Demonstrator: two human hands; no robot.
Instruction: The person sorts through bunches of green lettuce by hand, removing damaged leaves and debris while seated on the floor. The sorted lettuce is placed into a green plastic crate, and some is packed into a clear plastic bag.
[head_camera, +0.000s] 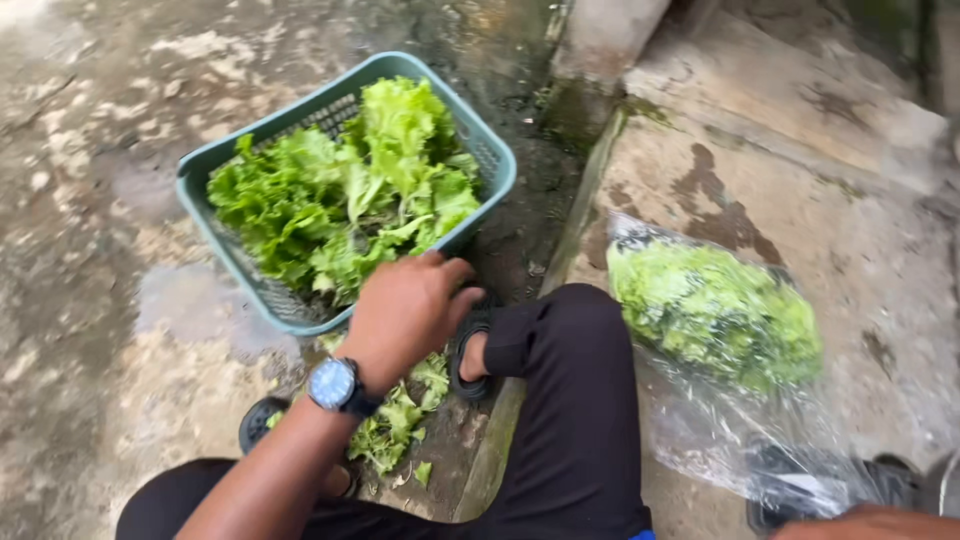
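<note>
My left hand (405, 312) rests curled on the lettuce basket's (215, 170) rim at five o'clock; my right hand (870, 523) is barely visible, grip unclear, beside the bagged lettuce (715, 315).

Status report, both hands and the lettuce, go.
Left hand, wristwatch on, at the rim of the green plastic basket of leafy lettuce. Right hand barely in view by the clear plastic bag of greens. Loose leaves underfoot.

Open concrete left of the basket (215, 165) (knee (575, 330) rightward).
</note>
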